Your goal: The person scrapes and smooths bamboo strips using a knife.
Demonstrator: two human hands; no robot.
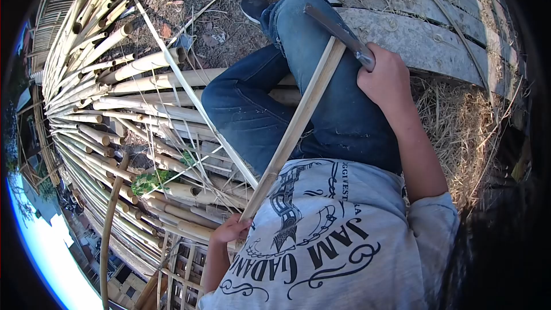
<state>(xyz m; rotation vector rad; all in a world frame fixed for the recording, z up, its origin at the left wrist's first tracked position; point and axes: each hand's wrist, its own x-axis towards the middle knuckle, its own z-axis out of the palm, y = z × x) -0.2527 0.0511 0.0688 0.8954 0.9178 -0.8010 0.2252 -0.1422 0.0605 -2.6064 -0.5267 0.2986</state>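
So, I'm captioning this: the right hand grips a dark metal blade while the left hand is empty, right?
Not quite: the head view shows the left hand holding one end of a pale split-bamboo strip; the right hand does grip the dark metal blade.

Right hand (387,77) grips a long-bladed knife (337,31). Left hand (231,229) holds a split-bamboo strip (294,132) near one end.

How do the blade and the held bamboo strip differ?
The blade is dark; the bamboo strip is pale tan. The blade is much shorter than the strip. The right hand grips the blade; the left hand holds the strip. Both are narrow and roughly straight.
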